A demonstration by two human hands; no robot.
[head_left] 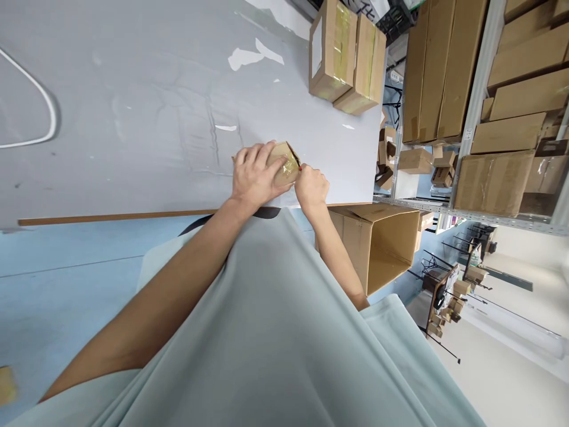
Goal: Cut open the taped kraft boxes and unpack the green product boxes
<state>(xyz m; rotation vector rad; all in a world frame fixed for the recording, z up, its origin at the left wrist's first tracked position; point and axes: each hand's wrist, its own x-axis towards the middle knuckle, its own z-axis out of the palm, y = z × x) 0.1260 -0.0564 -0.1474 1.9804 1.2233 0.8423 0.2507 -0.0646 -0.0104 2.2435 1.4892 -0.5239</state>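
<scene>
A small cardboard box with clear tape on it is at the near edge of the grey table. My left hand lies over its left side, fingers and thumb gripping it. A dark gap runs along the box's right upper edge. At that edge my right hand is closed in a fist. A tiny red and dark bit shows between this fist and the box; the rest of whatever it holds is hidden by the fingers.
Two taped cardboard boxes stand at the table's far right. Paper scraps lie on the grey tabletop, and a white cable curves at left. An open carton sits below the right edge. Shelves of boxes rise beyond.
</scene>
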